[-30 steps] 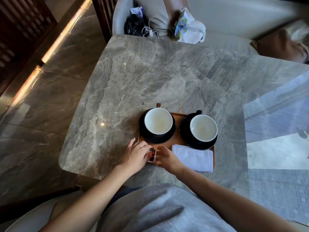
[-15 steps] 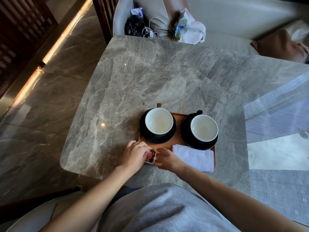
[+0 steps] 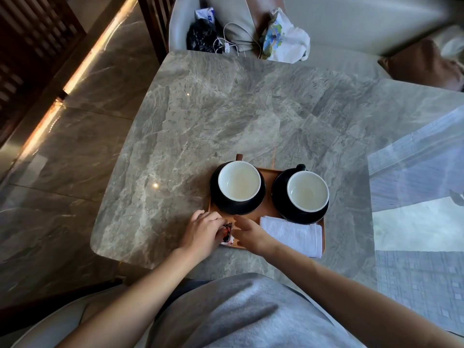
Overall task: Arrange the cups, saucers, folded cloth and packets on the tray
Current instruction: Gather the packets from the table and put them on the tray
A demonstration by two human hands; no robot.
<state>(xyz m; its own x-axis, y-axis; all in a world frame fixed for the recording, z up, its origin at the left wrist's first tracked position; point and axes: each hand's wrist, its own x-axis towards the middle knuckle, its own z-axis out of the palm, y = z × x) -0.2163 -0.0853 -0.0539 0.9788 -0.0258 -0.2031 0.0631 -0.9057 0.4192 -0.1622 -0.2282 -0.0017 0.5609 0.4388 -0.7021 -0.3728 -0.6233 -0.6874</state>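
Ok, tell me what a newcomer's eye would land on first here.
The left cup and right cup, white inside, sit on black saucers across the far side of the wooden tray. A folded cloth lies before the right cup; the left hand holds a packet at the tray's near left corner.

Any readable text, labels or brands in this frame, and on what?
No text can be read.
Packet: red and black print, too blurred.
Blue and white wrapper on the chair: too small.
Printed bag: colourful pattern, no legible words.

dim daylight, window glare right, fisheye edges
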